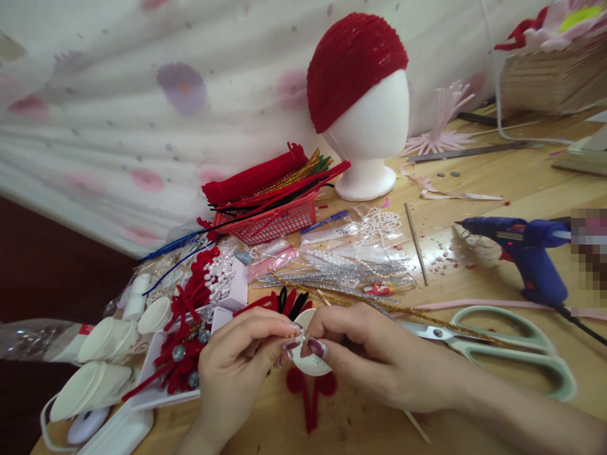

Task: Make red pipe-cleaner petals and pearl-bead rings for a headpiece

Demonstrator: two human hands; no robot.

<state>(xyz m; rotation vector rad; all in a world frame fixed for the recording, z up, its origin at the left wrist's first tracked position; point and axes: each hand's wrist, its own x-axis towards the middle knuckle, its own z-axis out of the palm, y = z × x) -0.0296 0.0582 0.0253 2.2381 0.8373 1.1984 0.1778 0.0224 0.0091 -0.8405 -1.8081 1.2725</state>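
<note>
My left hand (pixel 239 366) and my right hand (pixel 374 354) meet at the front middle of the table, each closed in a pinch with the fingertips almost touching. Whatever small, pale thing lies between them is too little to make out. Right under the fingertips is a small round white dish or cup (pixel 313 368), partly covered by the hands. Below it on the wood lies a red fuzzy pipe cleaner piece (pixel 310 404) with two coiled ends. Red and black pipe cleaner loops (pixel 290 302) show just behind my hands.
Scissors (pixel 512 347) and a blue glue gun (pixel 526 249) lie at right. A foam head (pixel 374 126) wearing a red cap stands behind a red basket (pixel 275 221) of pipe cleaners. Paper cups (pixel 90 385) and a box of red flowers (pixel 165 395) stand left.
</note>
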